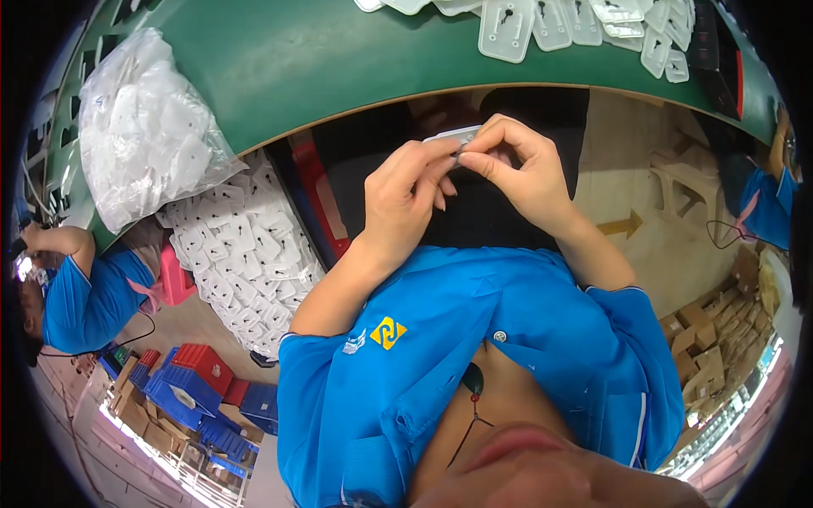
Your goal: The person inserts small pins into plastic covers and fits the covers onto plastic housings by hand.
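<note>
On the far left we see a clear plastic bag (pixel 144 127) full of white pieces, lying on the green table (pixel 339 59). Just below the table edge there is a heap of flat white plastic tags (pixel 250 262), loose, one over another.

In the middle, our left hand (pixel 406 199) and our right hand (pixel 521 173) meet below the table edge, over the lap. Together they hold one small white tag (pixel 453 135). The left hand pinches its left end with thumb and first fingers; the right hand closes on its right end, with fingertips (pixel 474 157) bent down onto it. Both hands are clenched on this piece, not released. The long axis of the tag runs left to right, between the two grips, and most of it is hidden under the fingers. Both hands are equally near to it, touching each other at the fingertips.

On the far right of the table, more tags (pixel 584 25) lie spread flat. Other persons in blue shirts sit at both sides.
</note>
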